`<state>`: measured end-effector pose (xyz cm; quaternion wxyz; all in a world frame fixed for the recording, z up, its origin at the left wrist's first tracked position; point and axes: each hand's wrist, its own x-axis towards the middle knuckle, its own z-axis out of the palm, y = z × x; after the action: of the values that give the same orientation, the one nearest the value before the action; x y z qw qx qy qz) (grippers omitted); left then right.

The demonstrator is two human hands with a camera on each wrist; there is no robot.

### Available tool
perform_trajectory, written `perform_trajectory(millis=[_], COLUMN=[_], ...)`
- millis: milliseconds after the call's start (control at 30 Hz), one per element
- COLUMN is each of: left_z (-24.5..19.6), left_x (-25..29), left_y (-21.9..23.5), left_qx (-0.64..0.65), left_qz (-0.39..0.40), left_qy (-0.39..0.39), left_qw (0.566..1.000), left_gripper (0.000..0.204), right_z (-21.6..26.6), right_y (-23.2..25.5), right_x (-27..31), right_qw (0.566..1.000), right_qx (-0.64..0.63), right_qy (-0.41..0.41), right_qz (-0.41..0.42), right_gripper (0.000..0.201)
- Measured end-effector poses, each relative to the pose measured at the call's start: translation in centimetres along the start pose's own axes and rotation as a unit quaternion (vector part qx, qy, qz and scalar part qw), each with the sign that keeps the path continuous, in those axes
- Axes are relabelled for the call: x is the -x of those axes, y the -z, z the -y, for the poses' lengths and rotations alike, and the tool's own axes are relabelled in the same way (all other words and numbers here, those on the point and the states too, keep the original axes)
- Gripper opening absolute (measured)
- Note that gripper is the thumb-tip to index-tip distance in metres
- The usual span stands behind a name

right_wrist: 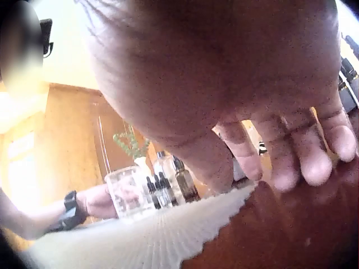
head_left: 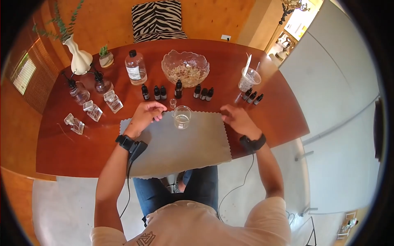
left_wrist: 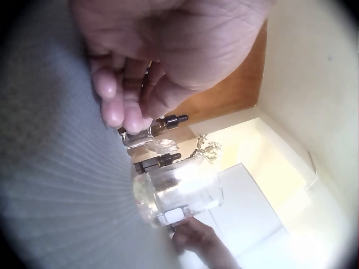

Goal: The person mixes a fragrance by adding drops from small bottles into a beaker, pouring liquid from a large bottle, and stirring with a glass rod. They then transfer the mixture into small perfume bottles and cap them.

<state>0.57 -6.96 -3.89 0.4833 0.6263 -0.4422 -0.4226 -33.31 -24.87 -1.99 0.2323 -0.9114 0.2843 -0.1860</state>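
Note:
A clear glass beaker (head_left: 182, 118) stands on the grey scalloped mat (head_left: 180, 147) between the two hands. Left of it, my left hand (head_left: 145, 117) hovers near the mat's far edge, its fingers loosely bent. Nothing shows in its grasp; in the left wrist view its fingertips (left_wrist: 114, 115) overlap a small glass cup. That small glass cup (head_left: 173, 103) sits just behind the beaker. On the other side, my right hand (head_left: 241, 119) is at the mat's right edge with fingers relaxed, fingertips (right_wrist: 316, 168) low over the red-brown table and holding nothing.
Several black-capped dropper bottles (head_left: 178, 89) line up behind the mat, with more beside a plastic cup (head_left: 249, 80). Farther back are a glass bowl (head_left: 185, 61) of flakes and a large bottle (head_left: 136, 69). Square glass bottles (head_left: 113, 102) and a white vase (head_left: 80, 57) stand left.

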Motion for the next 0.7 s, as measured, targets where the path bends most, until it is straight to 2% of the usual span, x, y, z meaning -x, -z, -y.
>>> perform_trajectory(millis=[67, 167, 267, 300, 400, 500, 600, 633, 700], left_z=[0.3, 0.4, 0.3, 0.6, 0.9, 0.7, 0.5, 0.5, 0.3], left_x=[-0.6, -0.7, -0.6, -0.8, -0.8, -0.8, -0.7, -0.8, -0.7], left_y=[0.0, 0.1, 0.0, 0.1, 0.3, 0.1, 0.1, 0.3, 0.2], left_qx=[0.005, -0.005, 0.006, 0.015, 0.015, 0.029, 0.023, 0.007, 0.003], left_qz=[0.007, 0.014, 0.012, 0.014, 0.023, 0.013, 0.022, 0.032, 0.034], left_qy=[0.001, -0.003, -0.007, -0.010, -0.006, -0.016, -0.016, -0.020, -0.026], left_qw=[1.000, 1.000, 1.000, 1.000, 1.000, 0.999, 0.999, 0.999, 0.999], left_gripper=[0.020, 0.019, 0.019, 0.020, 0.024, 0.032, 0.039, 0.042, 0.040], right_z=[-1.6, -3.8, -4.0, -2.2, 2.4, 5.8, 6.9, 8.1, 7.8], right_y=[1.7, 5.4, 6.4, 5.8, 2.9, 0.3, -3.1, -2.4, -3.7], right_x=[-1.1, -3.2, -5.4, -5.6, -7.2, -9.5, -12.1, -12.2, -13.2], right_qw=[0.994, 0.981, 0.967, 0.964, 0.968, 0.964, 0.956, 0.963, 0.959], right_qx=[-0.009, -0.071, -0.219, -0.248, -0.242, -0.151, -0.081, -0.054, -0.075], right_qy=[0.034, 0.003, -0.072, -0.047, 0.006, 0.129, 0.251, 0.162, 0.188], right_qz=[-0.101, -0.182, -0.105, -0.085, 0.063, 0.178, 0.131, 0.207, 0.200], right_gripper=[0.022, 0.017, 0.018, 0.021, 0.025, 0.030, 0.037, 0.045, 0.041])
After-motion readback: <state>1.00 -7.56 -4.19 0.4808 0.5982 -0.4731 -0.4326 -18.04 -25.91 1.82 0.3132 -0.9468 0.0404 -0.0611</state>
